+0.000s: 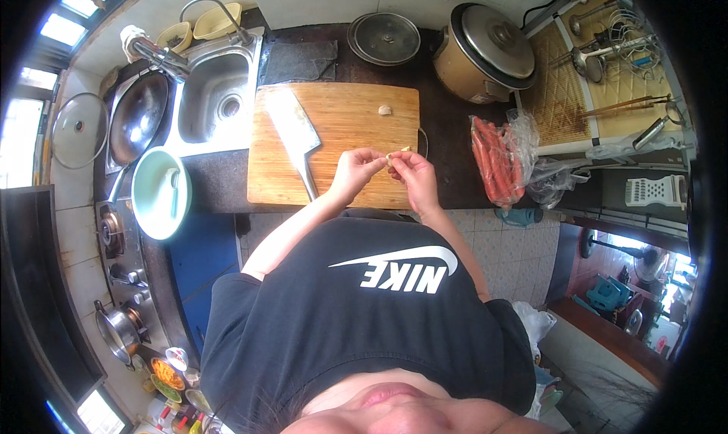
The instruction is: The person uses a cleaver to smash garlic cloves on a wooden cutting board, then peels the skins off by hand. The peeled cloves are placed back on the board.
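Note:
Between the fingertips of my left hand (359,172) and my right hand (416,175) is a small pale garlic clove (389,157), partly hidden by the fingers. Both hands are over the front right part of a wooden cutting board (347,104). A yellowish bit (405,148), perhaps garlic or its skin, shows just beyond my right fingers. Farther back on the board lies another garlic clove (385,110), apart from both hands. To the left, a cleaver (294,124) rests flat, its metal handle pointing towards me beside my left forearm.
A steel sink (213,93) and a mint-green bowl (153,192) stand left of the board. Behind it are a dark cloth (301,60) and a round pan lid (388,39). A rice cooker (483,53) and a plastic bag of red sausages (496,158) stand to the right.

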Available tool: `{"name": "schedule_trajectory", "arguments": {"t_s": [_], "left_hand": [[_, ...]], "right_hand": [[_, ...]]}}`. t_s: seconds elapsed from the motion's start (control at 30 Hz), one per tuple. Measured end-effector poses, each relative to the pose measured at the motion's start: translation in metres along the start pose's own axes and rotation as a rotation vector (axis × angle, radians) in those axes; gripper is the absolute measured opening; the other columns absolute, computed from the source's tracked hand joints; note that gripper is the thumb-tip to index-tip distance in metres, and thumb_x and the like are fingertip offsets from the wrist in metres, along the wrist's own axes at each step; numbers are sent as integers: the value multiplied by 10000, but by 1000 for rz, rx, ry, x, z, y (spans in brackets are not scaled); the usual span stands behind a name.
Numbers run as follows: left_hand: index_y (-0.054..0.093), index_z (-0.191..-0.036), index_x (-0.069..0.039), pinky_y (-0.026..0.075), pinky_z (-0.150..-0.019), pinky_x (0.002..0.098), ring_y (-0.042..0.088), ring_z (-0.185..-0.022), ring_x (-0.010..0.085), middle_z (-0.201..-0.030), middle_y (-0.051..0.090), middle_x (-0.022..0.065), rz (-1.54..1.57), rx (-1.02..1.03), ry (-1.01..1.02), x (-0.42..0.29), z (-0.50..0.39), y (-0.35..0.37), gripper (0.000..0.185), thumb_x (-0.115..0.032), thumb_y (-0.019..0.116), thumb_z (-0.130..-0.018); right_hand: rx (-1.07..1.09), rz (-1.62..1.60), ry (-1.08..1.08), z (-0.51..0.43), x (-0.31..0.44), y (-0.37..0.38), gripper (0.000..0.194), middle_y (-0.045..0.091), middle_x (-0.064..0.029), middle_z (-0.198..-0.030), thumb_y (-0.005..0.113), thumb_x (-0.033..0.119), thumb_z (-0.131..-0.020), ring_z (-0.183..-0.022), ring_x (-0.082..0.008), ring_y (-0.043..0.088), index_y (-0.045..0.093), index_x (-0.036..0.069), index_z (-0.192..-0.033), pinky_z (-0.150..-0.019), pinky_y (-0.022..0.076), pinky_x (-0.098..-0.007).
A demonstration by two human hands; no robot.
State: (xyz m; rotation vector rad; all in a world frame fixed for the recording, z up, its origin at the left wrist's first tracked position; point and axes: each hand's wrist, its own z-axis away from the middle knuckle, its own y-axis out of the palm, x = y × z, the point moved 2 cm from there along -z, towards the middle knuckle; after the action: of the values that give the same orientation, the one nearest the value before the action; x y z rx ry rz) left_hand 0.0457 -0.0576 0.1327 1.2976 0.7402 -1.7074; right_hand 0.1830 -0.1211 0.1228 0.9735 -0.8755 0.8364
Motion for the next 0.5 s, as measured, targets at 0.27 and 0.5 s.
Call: {"name": "schedule_trajectory", "arguments": {"t_s": [0.27, 0.5], "left_hand": [[651, -781, -2, 325, -463, 198, 432, -528, 33, -593, 544, -26, -94, 15, 54, 9, -1, -3, 146, -146, 646, -802], [621, -770, 9, 379, -472, 234, 456, -517, 53, -558, 547, 28, -305, -85, 226, -3, 6, 6, 155, -143, 640, -798]], "right_hand": [[-1, 702, -464, 11, 18, 7, 230, 629, -134, -889, 608, 10, -812, -807, -198, 621, 603, -52, -1033, -714, 488, -262], [86, 645, -401, 5, 12, 3, 229, 625, -136, -920, 614, 21, -809, -755, -198, 606, 613, -40, -1030, -692, 480, -260]]}}
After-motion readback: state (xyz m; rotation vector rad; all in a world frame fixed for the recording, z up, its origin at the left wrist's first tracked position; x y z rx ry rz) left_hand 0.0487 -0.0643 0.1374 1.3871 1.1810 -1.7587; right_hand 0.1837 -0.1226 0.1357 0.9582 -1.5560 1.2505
